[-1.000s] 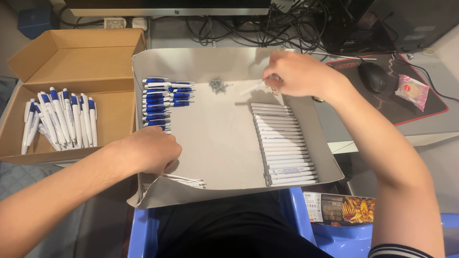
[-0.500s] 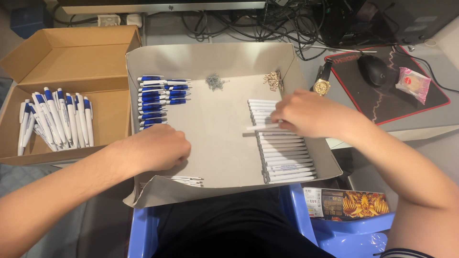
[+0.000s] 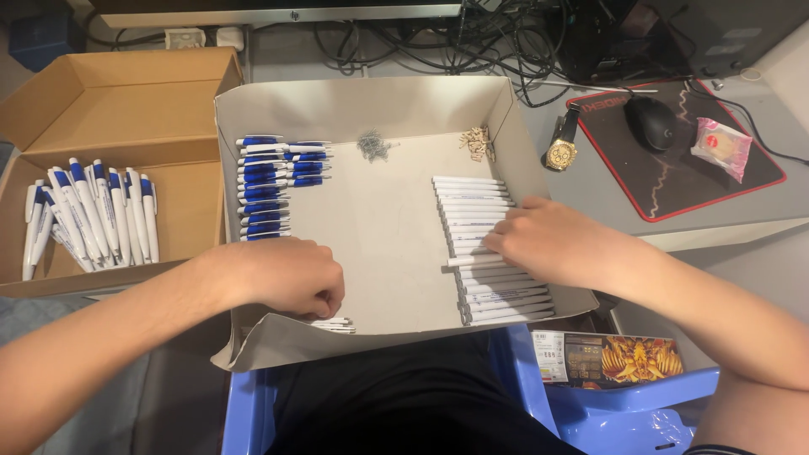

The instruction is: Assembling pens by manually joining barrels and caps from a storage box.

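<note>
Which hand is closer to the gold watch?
Right. The right hand rests on the white pen barrels just below the gold watch; the left hand is far across the tray.

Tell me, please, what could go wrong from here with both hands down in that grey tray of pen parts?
The right hand rests on the neat row of white barrels; a nudge could skew the row. The grey tray sits on the lap with its near edge sagging, so a leg shift might tip it, scattering the small springs. The left hand covers a few white parts near the low front lip, where they could slide out.
</note>
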